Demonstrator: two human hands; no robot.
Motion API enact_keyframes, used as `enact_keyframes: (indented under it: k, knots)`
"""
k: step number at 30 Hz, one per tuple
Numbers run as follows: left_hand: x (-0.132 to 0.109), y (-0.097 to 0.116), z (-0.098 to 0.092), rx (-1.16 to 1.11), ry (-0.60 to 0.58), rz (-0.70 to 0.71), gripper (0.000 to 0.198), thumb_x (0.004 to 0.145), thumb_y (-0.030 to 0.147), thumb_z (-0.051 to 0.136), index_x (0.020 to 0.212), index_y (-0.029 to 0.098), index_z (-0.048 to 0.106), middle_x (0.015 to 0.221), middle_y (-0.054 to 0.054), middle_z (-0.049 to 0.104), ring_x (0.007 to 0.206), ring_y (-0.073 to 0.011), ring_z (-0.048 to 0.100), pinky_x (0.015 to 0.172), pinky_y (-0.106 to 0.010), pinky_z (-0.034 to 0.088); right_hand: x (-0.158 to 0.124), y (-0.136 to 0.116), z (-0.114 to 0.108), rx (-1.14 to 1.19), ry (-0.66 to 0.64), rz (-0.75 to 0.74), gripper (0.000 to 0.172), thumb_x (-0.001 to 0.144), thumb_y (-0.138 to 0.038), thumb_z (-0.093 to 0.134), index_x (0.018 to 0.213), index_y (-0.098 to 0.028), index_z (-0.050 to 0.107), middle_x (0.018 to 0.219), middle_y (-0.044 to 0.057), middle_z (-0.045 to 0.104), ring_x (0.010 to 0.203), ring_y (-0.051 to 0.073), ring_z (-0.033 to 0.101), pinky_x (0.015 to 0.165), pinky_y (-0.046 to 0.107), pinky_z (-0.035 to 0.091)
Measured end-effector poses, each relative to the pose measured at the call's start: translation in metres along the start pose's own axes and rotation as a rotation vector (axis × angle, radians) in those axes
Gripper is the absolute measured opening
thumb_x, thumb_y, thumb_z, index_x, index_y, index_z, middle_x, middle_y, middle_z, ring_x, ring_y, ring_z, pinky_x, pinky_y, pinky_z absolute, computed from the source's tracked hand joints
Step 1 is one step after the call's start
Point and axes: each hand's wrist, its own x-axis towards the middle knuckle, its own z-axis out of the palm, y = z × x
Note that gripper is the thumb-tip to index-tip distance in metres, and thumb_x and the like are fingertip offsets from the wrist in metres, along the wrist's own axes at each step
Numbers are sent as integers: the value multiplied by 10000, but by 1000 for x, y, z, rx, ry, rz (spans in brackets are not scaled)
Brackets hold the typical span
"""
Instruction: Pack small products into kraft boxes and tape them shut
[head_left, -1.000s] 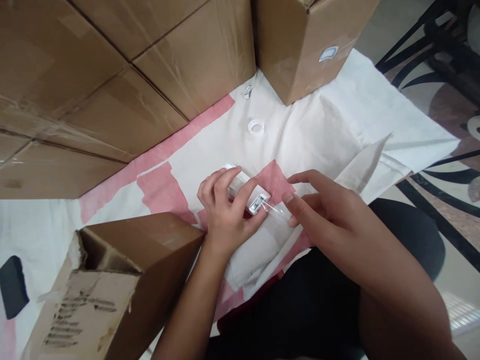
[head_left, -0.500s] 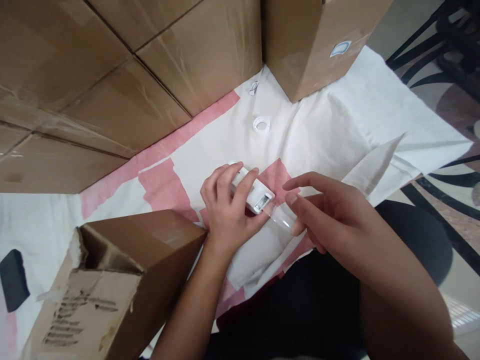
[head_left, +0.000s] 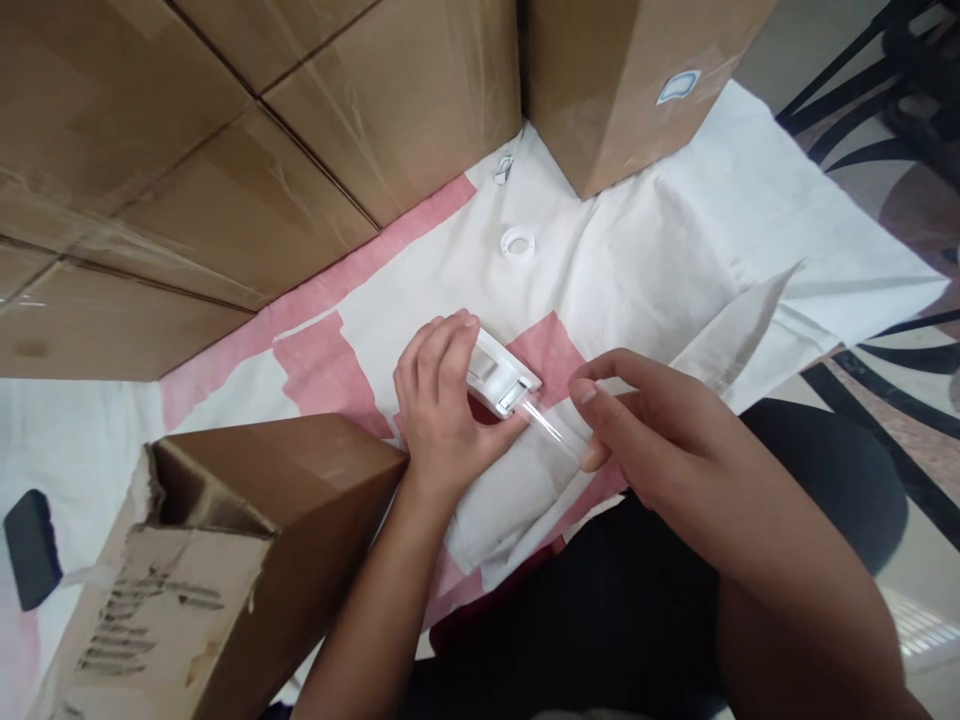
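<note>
A small white tape dispenser (head_left: 504, 374), rectangular with a metal-edged slot at its near end, is held in my left hand (head_left: 439, 405). My fingers curl over its far left side and the thumb lies under its lower edge. From the slot a narrow strip of clear tape (head_left: 553, 428) stretches toward my right hand (head_left: 649, 425). That hand pinches the strip's free end between thumb and fingers, partly hidden behind them. Beyond both hands a white ring (head_left: 505, 243) lies on the cloth, with a small pale clip-like piece (head_left: 502, 171) farther back.
Taped cardboard boxes (head_left: 255, 200) stand stacked at the back left, and another box (head_left: 592, 100) at the back right. Beside my left forearm is a torn-topped carton (head_left: 172, 610). A dark block (head_left: 31, 550) lies far left. White-and-pink cloth (head_left: 630, 270) covers the surface.
My left fingers have shifted left on the dispenser, baring more of its top, and the dispenser has tilted. The clear strip looks narrower and tauter. My right hand has barely moved.
</note>
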Motion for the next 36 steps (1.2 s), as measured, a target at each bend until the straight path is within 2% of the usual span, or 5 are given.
enact_keyframes:
  k: [5,8,21,28,36]
  knots:
    - [1,0,1,-24,-16,-27,919,767,655,716,1484,217,345,1423,-171,533,1337,-349,488,1102,-501,372,2,3,2,-124,-37,-62,394,929,-522,563,699,-202,581,534,-19,527,474,117,471,418,235,307]
    - [0,0,0,-33,-22,-34,920,762,651,723,1482,219,349,1425,-169,527,1344,-350,476,1111,-503,358,3,4,3,-185,-21,-101,413,923,-511,573,649,-202,568,531,-19,514,473,112,454,418,239,297]
    - [-1,2,1,-54,-16,-31,867,802,673,658,1474,212,362,1420,-167,537,1338,-352,481,1116,-502,336,9,7,12,-286,-38,-125,359,892,-462,612,663,-199,696,467,-27,464,431,107,400,407,249,270]
    - [0,2,1,-30,-36,-47,854,797,714,631,1441,208,391,1415,-172,547,1344,-363,479,1118,-515,328,12,10,17,-212,-54,-105,281,920,-420,583,965,-199,750,502,-26,539,426,119,446,406,249,298]
    - [0,4,0,-32,-27,-40,829,803,659,666,1446,211,398,1397,-164,565,1336,-355,491,1117,-519,341,13,10,18,-177,-65,-113,227,931,-373,567,944,-205,720,495,-36,533,405,110,430,395,240,288]
